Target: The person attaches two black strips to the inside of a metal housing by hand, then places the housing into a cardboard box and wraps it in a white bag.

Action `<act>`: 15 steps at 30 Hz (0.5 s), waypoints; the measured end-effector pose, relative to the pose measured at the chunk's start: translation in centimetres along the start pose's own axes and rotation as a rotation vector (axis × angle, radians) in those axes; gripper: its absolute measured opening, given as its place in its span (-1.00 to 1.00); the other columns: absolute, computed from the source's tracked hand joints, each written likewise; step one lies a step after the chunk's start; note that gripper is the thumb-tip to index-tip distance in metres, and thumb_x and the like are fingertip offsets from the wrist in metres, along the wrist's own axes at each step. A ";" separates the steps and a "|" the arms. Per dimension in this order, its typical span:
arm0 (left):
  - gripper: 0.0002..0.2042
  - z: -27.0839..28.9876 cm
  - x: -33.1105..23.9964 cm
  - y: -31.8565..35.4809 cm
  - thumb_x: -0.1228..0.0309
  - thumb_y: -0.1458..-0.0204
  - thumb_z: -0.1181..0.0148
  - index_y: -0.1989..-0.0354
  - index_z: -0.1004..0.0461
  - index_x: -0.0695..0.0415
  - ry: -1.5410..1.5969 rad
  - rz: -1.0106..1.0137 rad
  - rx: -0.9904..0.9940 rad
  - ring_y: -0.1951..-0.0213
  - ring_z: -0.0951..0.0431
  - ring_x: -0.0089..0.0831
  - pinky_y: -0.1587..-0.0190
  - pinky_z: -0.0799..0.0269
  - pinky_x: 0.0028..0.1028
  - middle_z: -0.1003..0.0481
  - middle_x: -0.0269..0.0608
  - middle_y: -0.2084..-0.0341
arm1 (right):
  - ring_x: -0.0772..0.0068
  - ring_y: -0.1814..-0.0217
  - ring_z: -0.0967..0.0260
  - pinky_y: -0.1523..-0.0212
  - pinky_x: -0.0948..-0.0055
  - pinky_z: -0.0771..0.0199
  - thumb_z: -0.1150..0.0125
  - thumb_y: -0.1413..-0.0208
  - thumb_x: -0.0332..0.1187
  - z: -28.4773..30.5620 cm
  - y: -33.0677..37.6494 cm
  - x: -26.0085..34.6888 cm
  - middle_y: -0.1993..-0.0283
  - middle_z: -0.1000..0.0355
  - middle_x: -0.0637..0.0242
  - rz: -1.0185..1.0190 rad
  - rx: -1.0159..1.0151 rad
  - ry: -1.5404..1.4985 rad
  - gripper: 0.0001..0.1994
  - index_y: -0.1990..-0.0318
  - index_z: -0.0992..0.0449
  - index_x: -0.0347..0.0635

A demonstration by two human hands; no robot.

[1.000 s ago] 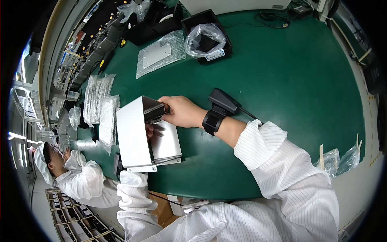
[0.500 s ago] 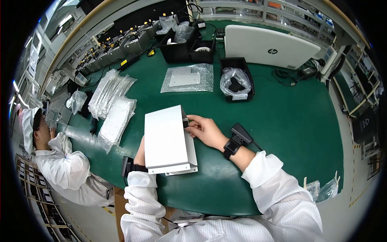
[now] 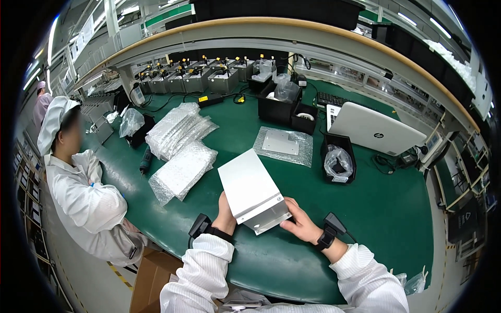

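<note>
A white sheet-metal housing is held tilted over the green table in front of me, its near end showing bent flanges and small holes. My left hand grips its left side, with the fingers mostly hidden behind the metal. At the near right corner my right hand is closed on the housing, thumb on the near end and fingers along the side. Beyond it, a flat white metal plate lies on a bubble-wrap sheet.
Bubble-wrap bags are piled left of the housing, beside a dark electric screwdriver. Black bins and a white laptop stand farther back. A co-worker is at the left table edge. An open cardboard box sits below.
The housing has turned and tilted, bringing its near end into view. My right hand has shifted from its open right side to the near right corner. The head view has swung.
</note>
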State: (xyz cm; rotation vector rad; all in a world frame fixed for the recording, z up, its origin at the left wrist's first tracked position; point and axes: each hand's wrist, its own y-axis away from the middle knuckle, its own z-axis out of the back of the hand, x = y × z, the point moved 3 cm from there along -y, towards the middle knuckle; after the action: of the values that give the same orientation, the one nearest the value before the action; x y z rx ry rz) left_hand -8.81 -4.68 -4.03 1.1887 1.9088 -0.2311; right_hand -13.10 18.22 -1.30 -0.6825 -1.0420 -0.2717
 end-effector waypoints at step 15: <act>-0.57 -0.9 0.0 -0.8 0.16 -0.41 0.18 -0.24 -0.34 0.24 0.257 0.189 0.627 0.37 -0.52 -0.45 0.37 -0.42 -0.56 -0.55 -0.02 0.05 | 0.13 -0.07 -0.37 -0.08 0.25 -0.37 -0.50 0.07 -0.39 -3.3 -1.6 9.7 0.18 -0.49 0.30 0.386 0.009 0.469 -0.68 0.15 -0.54 -0.18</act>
State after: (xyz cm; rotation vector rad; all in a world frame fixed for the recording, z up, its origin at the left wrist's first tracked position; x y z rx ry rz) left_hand -9.94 -4.58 -3.63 1.8782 1.9880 -0.6320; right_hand -6.85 15.94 6.64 -0.7511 -0.4520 -0.0820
